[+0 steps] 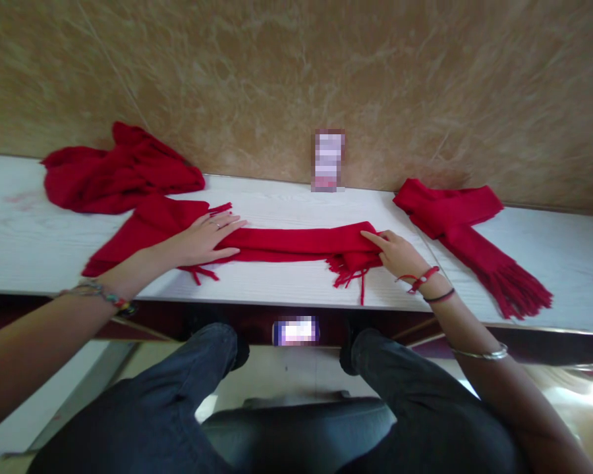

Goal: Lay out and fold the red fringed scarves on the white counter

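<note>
A red scarf [296,242] lies folded into a long narrow strip across the white wood-grain surface, and loose fringe sticks out near its right end. My left hand [210,234] is spread flat on the strip's left part, fingers apart, with a ring on one finger. At the right end, my right hand [394,250] grips the folded edge; one finger stretches over the cloth while the others are curled and partly hidden. Left of my left hand, wider red cloth [143,227] fans out; whether it is one piece with the strip is hidden.
A crumpled red scarf [118,172] lies at the back left. Another red scarf [454,224], folded across itself with its fringe towards me, lies at the right. Behind the surface rises a brown marbled wall [296,85]. A blurred phone-like object [296,331] sits below the front edge.
</note>
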`<state>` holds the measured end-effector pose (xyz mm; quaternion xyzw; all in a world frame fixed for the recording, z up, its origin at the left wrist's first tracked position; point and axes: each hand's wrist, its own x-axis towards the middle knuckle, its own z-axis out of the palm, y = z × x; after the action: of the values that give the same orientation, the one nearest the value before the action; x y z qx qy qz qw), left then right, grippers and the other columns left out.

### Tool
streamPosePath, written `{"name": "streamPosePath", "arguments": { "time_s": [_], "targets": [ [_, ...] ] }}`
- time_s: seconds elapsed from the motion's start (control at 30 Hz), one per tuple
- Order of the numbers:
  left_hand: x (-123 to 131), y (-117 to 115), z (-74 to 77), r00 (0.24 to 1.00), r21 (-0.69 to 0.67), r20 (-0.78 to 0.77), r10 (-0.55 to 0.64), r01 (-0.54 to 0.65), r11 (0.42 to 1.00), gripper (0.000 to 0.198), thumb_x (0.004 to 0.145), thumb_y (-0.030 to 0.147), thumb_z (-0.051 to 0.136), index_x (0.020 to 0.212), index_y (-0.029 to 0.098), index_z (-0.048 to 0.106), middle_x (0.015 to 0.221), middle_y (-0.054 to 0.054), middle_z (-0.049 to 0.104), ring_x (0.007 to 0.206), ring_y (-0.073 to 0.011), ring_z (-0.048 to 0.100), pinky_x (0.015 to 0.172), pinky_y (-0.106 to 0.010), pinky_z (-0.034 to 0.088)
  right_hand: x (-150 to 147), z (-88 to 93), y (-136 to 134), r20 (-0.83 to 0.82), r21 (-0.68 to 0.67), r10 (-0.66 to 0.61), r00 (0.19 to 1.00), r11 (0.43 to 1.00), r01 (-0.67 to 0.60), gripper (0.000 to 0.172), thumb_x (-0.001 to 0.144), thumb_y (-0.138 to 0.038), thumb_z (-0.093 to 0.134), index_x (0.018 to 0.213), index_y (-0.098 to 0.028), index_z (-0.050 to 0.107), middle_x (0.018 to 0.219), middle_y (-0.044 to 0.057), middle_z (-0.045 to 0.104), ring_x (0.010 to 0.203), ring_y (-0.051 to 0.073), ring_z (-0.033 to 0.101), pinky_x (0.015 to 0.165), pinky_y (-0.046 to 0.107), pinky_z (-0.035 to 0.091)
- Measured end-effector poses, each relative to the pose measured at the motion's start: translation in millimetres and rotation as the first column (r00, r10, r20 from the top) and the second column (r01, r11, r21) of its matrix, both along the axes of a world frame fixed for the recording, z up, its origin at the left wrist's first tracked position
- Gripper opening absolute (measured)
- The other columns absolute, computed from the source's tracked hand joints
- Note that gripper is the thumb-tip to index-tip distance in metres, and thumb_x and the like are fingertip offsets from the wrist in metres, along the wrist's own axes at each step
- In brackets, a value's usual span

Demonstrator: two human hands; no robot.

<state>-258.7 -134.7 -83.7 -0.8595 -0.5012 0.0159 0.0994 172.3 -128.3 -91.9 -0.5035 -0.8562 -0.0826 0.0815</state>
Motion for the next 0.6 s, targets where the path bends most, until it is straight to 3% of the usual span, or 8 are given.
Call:
{"name": "streamPosePath", "arguments": {
  "time_s": [0.07, 0.13, 0.2, 0.27, 0.33, 0.43, 0.53, 0.6],
  "targets": [
    [19.2, -5.6, 4.3, 0.998, 0.025, 0.004, -0.06, 0.06, 0.998, 0.066, 0.088, 0.052, 0.036, 0.141, 0.013, 0.032, 0.146, -0.014, 0.036, 0.137, -0.0261, 0.027, 0.109, -0.04, 0.025, -6.7, 1.2, -2.4, 0.015, 0.018, -0.014, 1.0, 1.0, 0.013, 0.056, 0.08, -0.007, 0.038, 0.134, -0.017, 0.048, 0.103, 0.014, 0.06, 0.084, 0.021, 0.06, 0.081, 0.034, 0.049],
    [46.5, -12.7, 7.9, 0.989, 0.0, -0.044, -0.142, 0.142, 0.99, 0.059, 0.087, 0.05, 0.041, 0.137, 0.019, 0.04, 0.141, -0.011, 0.042, 0.131, -0.0262, 0.036, 0.106, -0.039, 0.03, -9.4, 3.4, -4.2, 0.015, 0.021, -0.032, 0.999, 0.999, 0.032, 0.053, 0.082, -0.011, 0.04, 0.134, -0.018, 0.049, 0.106, 0.014, 0.06, 0.083, 0.022, 0.061, 0.08, 0.035, 0.05],
    [71.4, -19.5, 11.9, 0.982, -0.049, -0.102, -0.159, 0.154, 0.987, 0.043, 0.091, 0.035, 0.037, 0.131, 0.022, 0.05, 0.128, -0.009, 0.054, 0.114, -0.0228, 0.053, 0.094, -0.034, 0.042, -9.3, 5.8, -5.1, 0.009, 0.017, -0.044, 0.999, 0.999, 0.044, 0.05, 0.085, -0.016, 0.041, 0.134, -0.018, 0.049, 0.11, 0.014, 0.059, 0.085, 0.023, 0.061, 0.08, 0.036, 0.051],
    [87.0, -24.6, 16.2, 0.979, -0.076, -0.162, -0.127, 0.115, 0.99, 0.044, 0.089, 0.019, 0.036, 0.131, 0.022, 0.05, 0.122, -0.01, 0.057, 0.105, -0.0222, 0.058, 0.079, -0.03, 0.048, -7.5, 6.9, -4.2, -0.015, 0.01, -0.035, 0.999, 0.999, 0.035, 0.049, 0.085, -0.017, 0.04, 0.134, -0.018, 0.048, 0.114, 0.014, 0.059, 0.088, 0.023, 0.062, 0.08, 0.036, 0.051],
    [92.8, -27.4, 19.0, 0.972, -0.086, -0.226, -0.064, 0.045, 0.995, 0.052, 0.085, 0.009, 0.037, 0.134, 0.022, 0.046, 0.122, -0.012, 0.056, 0.102, -0.0229, 0.059, 0.069, -0.028, 0.049, -4.7, 6.1, -1.5, -0.065, -0.002, -0.018, 0.998, 1.0, 0.018, 0.05, 0.085, -0.017, 0.039, 0.134, -0.017, 0.048, 0.118, 0.014, 0.059, 0.093, 0.023, 0.062, 0.083, 0.036, 0.051],
    [93.3, -27.2, 18.0, 0.955, -0.054, -0.297, 0.017, -0.035, 0.998, 0.059, 0.081, 0.003, 0.036, 0.137, 0.023, 0.043, 0.119, -0.013, 0.057, 0.1, -0.0231, 0.06, 0.067, -0.028, 0.048, 0.2, 2.4, 4.2, -0.161, -0.023, -0.001, 0.987, 1.0, -0.003, 0.05, 0.084, -0.016, 0.036, 0.133, -0.013, 0.048, 0.121, 0.013, 0.059, 0.103, 0.023, 0.06, 0.09, 0.036, 0.049],
    [95.3, -23.0, 17.7, 0.958, 0.0, -0.28, 0.062, -0.065, 0.998, 0.05, 0.085, 0.005, 0.032, 0.129, 0.018, 0.051, 0.111, -0.014, 0.06, 0.095, -0.0242, 0.062, 0.067, -0.031, 0.048, 4.0, -0.7, 8.9, -0.251, -0.035, 0.02, 0.968, 0.999, -0.029, 0.052, 0.082, -0.016, 0.036, 0.132, -0.011, 0.048, 0.124, 0.013, 0.058, 0.11, 0.024, 0.058, 0.095, 0.038, 0.047],
    [99.2, -18.9, 26.1, 0.976, 0.006, -0.205, 0.074, -0.074, 0.997, 0.04, 0.086, 0.009, 0.033, 0.116, 0.015, 0.06, 0.104, -0.013, 0.063, 0.092, -0.0243, 0.062, 0.067, -0.032, 0.048, 5.7, -1.6, 11.1, -0.316, -0.051, 0.004, 0.949, 0.998, -0.021, 0.053, 0.081, -0.016, 0.037, 0.132, -0.013, 0.049, 0.123, 0.012, 0.06, 0.109, 0.024, 0.059, 0.095, 0.038, 0.047]
  ]
}}
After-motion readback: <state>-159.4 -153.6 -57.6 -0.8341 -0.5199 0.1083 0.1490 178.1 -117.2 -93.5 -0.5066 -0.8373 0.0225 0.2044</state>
